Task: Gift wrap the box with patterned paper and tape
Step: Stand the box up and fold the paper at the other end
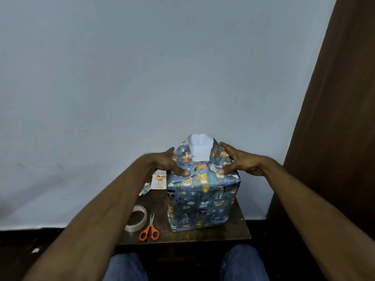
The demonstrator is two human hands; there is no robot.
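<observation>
Tall box wrapped in blue paper printed w/ cartoon animals (203,199) stands upright on a small dark-brown wooden table (233,230), toward the table's right half, close to the pale blue wall (142,78). Paper covers the front and side faces; top not closed yet, w/ a white flap of the paper's underside (199,146) sticking up at the back edge.

Left hand (168,162) is at the box's top left corner, fingers mostly straight and lying along the left edge, thumb pressing the folded paper down near the front-left of the top. Right hand (237,159) mirrors it on the top right corner: fingers spread and extended along the right edge, thumb tip pressing paper down on the top near the front-right. Neither hand curls round anything; both are flat, pressing the folds. Both forearms reach in from the bottom of the view.

On the table left of the box: roll of clear tape (137,218) lying flat, partly behind the left forearm, and just beside it orange-handled scissors (149,230), blades pointing away from the person. Farther back, left of the box, paper scraps (154,184), one white w/ gold print. Brown curtain (334,118) hangs at right. Blue-jeans knees (241,262) below the table edge.
</observation>
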